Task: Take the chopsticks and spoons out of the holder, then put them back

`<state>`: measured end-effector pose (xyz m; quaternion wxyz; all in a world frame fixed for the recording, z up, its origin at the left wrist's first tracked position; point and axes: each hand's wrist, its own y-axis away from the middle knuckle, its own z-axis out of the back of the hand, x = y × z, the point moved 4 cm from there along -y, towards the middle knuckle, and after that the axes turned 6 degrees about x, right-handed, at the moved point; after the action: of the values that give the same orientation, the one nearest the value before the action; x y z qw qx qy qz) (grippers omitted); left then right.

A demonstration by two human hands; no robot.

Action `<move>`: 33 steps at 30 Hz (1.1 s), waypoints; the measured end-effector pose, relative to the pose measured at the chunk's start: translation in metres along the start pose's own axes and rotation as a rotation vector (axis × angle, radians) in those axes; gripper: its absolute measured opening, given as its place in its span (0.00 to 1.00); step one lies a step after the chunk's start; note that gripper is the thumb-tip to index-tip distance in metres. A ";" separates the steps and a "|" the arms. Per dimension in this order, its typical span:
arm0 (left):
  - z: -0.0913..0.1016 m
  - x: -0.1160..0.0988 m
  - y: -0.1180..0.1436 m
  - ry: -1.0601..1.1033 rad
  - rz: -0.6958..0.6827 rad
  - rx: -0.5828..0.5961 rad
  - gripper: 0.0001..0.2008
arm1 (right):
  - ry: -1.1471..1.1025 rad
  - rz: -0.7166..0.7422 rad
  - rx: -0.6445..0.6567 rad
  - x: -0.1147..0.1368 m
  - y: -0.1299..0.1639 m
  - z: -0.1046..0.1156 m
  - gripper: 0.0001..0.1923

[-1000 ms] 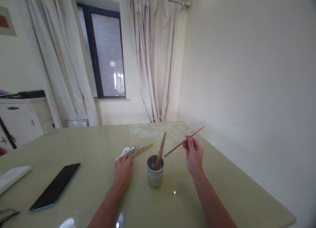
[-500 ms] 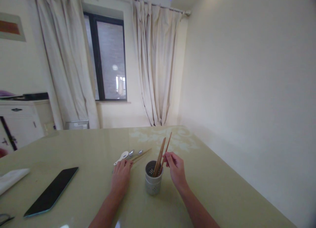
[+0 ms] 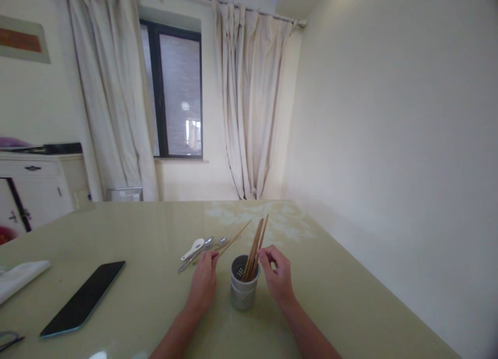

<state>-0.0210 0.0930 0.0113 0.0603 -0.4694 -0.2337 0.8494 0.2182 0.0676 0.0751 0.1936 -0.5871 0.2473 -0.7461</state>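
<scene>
1. your right hand (image 3: 277, 277) sits just right of the holder (image 3: 244, 290), fingers loosely curled and apart, fingertips (image 3: 263, 254) beside the standing chopsticks (image 3: 256, 248). whether they still touch a stick you cannot tell from here; nothing is clearly clamped in that grip.
2. your left hand (image 3: 204, 282) rests just left of the holder, thumb and forefinger pinched together on the near end of a single chopstick (image 3: 235, 239). that stick angles away from you toward the far right, low over the counter (image 3: 148, 234).
3. the holder is a small grey perforated cup, upright on the counter between your two hands. it holds a small bunch of wooden chopsticks, leaning slightly right, their tops well above the rim.
4. the pinched chopstick lies outside the holder, just to its far left, with its near end at your left fingertips.
5. beyond your left hand lie a white spoon (image 3: 193, 249) and two metal spoons (image 3: 212, 243), close together, beside the single chopstick.
6. well off to the left lies a dark phone (image 3: 83, 299), flat on the counter, and past it a folded white cloth (image 3: 19, 277) at the edge of view.
</scene>
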 end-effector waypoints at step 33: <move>0.014 0.000 -0.006 -0.630 -0.107 0.184 0.19 | -0.286 -0.133 -0.360 -0.037 -0.034 0.056 0.22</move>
<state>-0.0333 0.0931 0.0201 0.0721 -0.1634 -0.1874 0.9659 0.2817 0.1080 0.0774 0.0696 -0.7269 0.3071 -0.6103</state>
